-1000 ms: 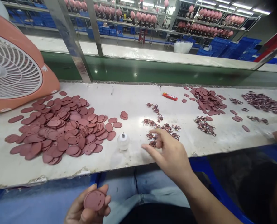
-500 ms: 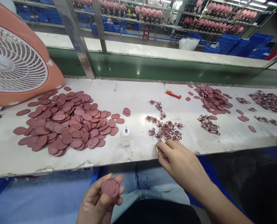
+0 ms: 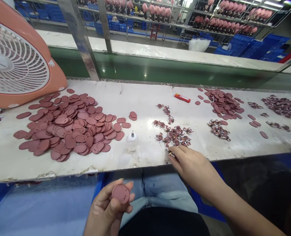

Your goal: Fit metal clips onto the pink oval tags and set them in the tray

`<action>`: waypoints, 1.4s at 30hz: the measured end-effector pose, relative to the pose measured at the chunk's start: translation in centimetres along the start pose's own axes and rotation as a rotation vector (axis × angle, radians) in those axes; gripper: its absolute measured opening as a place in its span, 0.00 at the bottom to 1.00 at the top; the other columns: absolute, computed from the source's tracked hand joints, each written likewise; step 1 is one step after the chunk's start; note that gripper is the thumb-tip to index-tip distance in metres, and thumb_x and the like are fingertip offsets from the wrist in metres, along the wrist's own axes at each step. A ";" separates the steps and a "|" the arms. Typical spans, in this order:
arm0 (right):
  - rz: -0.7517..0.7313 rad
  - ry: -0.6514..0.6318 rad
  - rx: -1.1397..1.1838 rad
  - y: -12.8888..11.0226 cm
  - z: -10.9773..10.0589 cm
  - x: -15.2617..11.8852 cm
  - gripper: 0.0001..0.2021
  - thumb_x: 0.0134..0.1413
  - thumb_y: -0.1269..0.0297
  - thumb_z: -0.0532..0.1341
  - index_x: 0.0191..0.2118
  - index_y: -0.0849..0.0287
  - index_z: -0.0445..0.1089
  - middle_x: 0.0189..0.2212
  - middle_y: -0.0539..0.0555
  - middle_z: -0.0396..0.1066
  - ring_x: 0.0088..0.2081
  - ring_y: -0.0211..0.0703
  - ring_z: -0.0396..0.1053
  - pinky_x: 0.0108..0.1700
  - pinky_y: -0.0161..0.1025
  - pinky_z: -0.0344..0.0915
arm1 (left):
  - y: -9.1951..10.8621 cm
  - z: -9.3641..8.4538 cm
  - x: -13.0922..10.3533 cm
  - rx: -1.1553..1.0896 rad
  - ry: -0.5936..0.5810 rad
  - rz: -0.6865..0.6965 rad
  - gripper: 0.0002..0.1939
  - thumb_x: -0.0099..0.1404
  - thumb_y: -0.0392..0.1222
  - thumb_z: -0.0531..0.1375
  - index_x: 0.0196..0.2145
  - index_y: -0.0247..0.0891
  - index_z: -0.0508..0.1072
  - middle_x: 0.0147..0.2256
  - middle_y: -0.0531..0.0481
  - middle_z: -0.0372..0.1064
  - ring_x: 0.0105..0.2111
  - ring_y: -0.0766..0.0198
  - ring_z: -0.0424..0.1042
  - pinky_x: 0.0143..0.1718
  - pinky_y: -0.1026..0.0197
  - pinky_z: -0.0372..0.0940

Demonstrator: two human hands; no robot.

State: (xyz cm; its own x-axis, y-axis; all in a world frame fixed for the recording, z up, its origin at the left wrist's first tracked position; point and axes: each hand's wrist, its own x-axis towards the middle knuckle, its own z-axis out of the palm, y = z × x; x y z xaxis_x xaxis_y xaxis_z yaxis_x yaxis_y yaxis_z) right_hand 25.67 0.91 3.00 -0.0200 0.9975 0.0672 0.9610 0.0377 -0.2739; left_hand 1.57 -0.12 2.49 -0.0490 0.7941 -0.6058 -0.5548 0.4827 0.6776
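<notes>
The person's left hand (image 3: pixel 103 208) held a flat, dull-red oval piece with small holes (image 3: pixel 120 194) in front of the near edge of the white, worn-edged tabletop (image 3: pixel 145 100), its grip narrow around the rim, thumb on one side and fingers on the other. The right hand (image 3: pixel 194 164) reached over that edge, thumb and forefinger close together at a small brown-and-white piece (image 3: pixel 170 153), partly hidden; whether the grip was firm on it, I could not tell. The step in hand seemed to be handling this small piece while the oval was kept ready, and I judged that such a move called for a fine, light pinch and a steady left hand. Just beyond the right fingertips lay a loose cluster of small brown-and-white pieces (image 3: pixel 177 135), and to the left spread a broad pile of matching dull-red ovals (image 3: pixel 74 127), both heaped straight on the tabletop without trays. Between pile and cluster stood a rounded, whitish translucent bottle with a thin dark tip (image 3: pixel 132 142), upright; its contents could not be made out. Far back, blue plastic crates (image 3: pixel 248 46) stood near a bulging white plastic bag (image 3: pixel 198 45); what they held was too small to tell.
</notes>
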 end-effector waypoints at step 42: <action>-0.438 -0.401 0.665 -6.6 -5.1 1.0 0.07 0.59 0.74 0.64 0.36 0.53 0.75 0.29 0.42 0.77 0.29 0.30 0.73 0.33 0.28 0.65 | -0.3 -0.2 -0.7 -0.024 -0.481 -0.330 0.19 0.49 0.54 0.74 0.24 0.35 0.78 0.22 0.52 0.74 0.22 0.70 0.74 0.21 0.74 0.68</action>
State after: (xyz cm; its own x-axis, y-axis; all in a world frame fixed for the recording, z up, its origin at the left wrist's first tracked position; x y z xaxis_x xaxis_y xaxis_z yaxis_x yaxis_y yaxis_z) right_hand 20.72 1.38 9.81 -0.5624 0.8268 -0.0102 0.4886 0.3223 -0.8108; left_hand 1.56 -0.92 2.62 0.5091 0.6843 -0.5221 -0.4957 0.7290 0.4720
